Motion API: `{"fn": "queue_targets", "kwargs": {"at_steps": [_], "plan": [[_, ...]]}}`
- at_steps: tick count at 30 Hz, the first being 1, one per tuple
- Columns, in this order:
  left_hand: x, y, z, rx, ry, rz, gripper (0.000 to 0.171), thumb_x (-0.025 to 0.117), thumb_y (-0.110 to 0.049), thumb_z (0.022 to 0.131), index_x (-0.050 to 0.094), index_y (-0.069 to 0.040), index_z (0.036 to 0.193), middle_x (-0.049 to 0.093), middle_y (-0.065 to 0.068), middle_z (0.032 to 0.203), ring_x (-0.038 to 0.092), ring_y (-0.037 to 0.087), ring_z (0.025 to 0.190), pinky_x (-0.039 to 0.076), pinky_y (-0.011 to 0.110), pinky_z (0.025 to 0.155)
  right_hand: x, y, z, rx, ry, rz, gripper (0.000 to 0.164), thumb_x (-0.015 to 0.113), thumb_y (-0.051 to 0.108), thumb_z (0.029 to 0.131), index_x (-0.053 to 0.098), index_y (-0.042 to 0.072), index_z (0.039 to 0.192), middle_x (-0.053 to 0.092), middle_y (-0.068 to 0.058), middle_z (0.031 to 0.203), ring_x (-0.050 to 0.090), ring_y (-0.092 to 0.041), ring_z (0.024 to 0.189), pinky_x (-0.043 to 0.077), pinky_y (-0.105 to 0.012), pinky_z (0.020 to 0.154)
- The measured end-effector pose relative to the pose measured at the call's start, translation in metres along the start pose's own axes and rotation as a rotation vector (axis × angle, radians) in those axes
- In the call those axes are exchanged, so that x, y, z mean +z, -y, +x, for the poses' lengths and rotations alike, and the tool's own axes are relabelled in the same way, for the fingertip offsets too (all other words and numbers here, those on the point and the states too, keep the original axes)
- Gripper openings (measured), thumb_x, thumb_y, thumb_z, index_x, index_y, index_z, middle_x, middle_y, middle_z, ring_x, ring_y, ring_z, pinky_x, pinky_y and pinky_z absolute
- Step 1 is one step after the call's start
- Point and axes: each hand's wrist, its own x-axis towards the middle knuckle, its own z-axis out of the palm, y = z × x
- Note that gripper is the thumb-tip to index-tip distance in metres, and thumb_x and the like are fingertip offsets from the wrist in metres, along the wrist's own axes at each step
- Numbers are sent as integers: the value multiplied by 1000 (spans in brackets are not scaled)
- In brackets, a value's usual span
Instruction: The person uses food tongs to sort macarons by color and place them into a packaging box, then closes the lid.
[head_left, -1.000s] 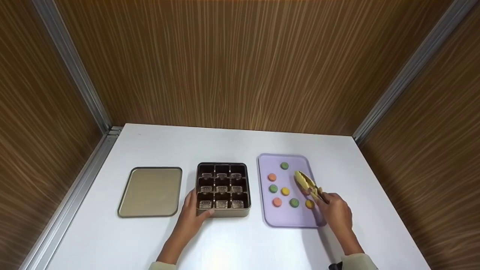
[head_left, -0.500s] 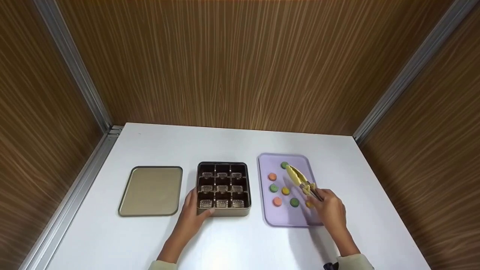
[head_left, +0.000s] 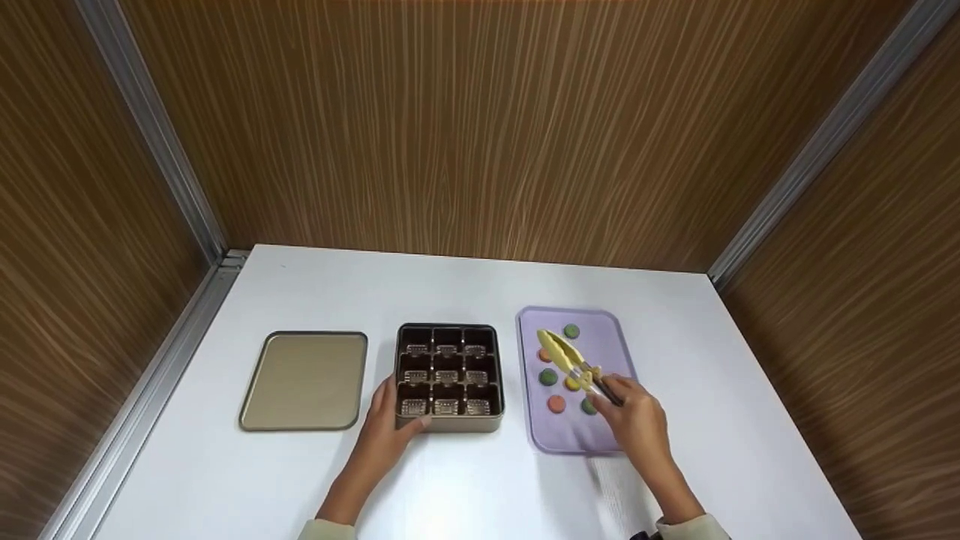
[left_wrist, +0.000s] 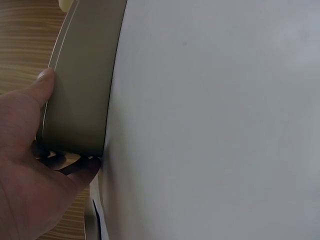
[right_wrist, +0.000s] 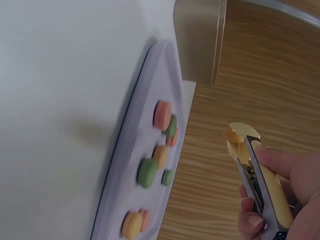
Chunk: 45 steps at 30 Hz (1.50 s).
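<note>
The yellow-headed tongs with dark metal arms and yellow grip panels (right_wrist: 268, 181) are up in the air over the lilac rectangular tray (head_left: 551, 436), and from where I stand they look light and springy, best squeezed partway along the arms. The right hand (head_left: 636, 416) has them clamped there, thumb against fingers, heads angled forward and leftward. Something orange-yellow seems caught between those heads, though I can't be certain. The small round green, pink and yellow macaron-like pieces (right_wrist: 146, 173) on the tray look light and perhaps crumbly, so I'd pinch each gently around its sides. The left hand (head_left: 382, 424) grips the near-left corner of the square bronze tin (head_left: 465, 424), thumb along the front and fingers round the side; that thin wall looks stiff, smooth and maybe a little slippery.
</note>
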Motion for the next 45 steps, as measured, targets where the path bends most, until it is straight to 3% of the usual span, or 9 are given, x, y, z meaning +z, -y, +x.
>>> {"fn": "queue_targets", "kwargs": {"at_steps": [9, 21, 33, 45], "plan": [[0, -1, 0, -8, 1, -2, 99, 72, -39, 93, 9, -7, 163, 8, 18, 169, 19, 47, 151, 23, 63, 120, 26, 32, -9, -147, -50, 47, 38, 87, 15, 78, 77, 0, 111, 76, -12, 105, 73, -33, 98, 59, -48, 84], [4, -2, 3, -6, 2, 5, 100, 72, -42, 93, 9, -11, 164, 9, 16, 169, 19, 45, 152, 25, 62, 120, 62, 73, -24, -222, 59, 91, 34, 85, 20, 81, 79, 7, 111, 74, -5, 105, 71, -22, 96, 59, -41, 85], [4, -2, 1, 11, -15, 2, 98, 74, -37, 92, 11, -8, 163, 12, 19, 168, 22, 47, 149, 26, 63, 119, 82, 95, -36, -294, 151, 119, 34, 84, 22, 82, 78, 9, 113, 74, -1, 106, 71, -18, 94, 59, -36, 81], [3, 1, 3, 76, -29, 32, 95, 74, -34, 93, 15, -7, 162, 18, 22, 165, 26, 44, 149, 32, 60, 117, 96, 104, -42, -330, 170, 104, 38, 84, 25, 82, 78, 11, 116, 75, 2, 108, 72, -17, 97, 59, -37, 83]]}}
